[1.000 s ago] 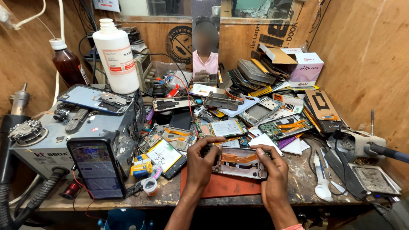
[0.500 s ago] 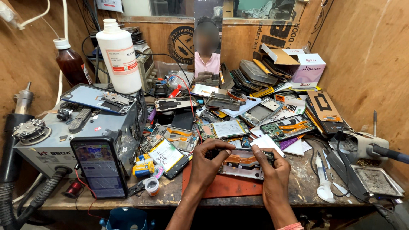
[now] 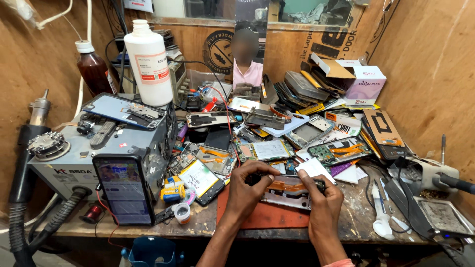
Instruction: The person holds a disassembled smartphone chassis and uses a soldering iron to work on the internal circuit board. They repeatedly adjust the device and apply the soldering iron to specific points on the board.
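At the far left of the counter (image 3: 208,225), a grey rework station (image 3: 74,158) is sitting with a hot-air wand (image 3: 34,133) standing beside it. A blue phone back panel (image 3: 126,110) is lying on top of the station, and a lit smartphone (image 3: 123,188) is leaning upright against its front. Behind them, a brown glass bottle (image 3: 94,69) and a tall white plastic bottle (image 3: 147,64) are standing near the back-left corner.

Moving toward the middle, a phone with a pale screen (image 3: 200,179) is lying face up just beside a yellow tape roll (image 3: 172,192). A heap of circuit boards and phone frames (image 3: 277,133) is filling the centre and back of the counter.

At the front edge, near the middle, an opened phone (image 3: 289,190) is resting over a red mat (image 3: 269,215). The left hand (image 3: 247,193) is pinching the phone's left end, its grip curled around that edge with the thumb on top. The right hand (image 3: 324,200) is pressing down at the phone's right end, fingers bent tightly on it; whether it is holding a tool, I cannot tell.

Further right, white plastic tweezers (image 3: 382,212) are lying near the front edge, well apart from the hands. A metal tray (image 3: 443,217) is sitting by the front-right corner, and a white cardboard box (image 3: 363,84) is standing toward the back right.
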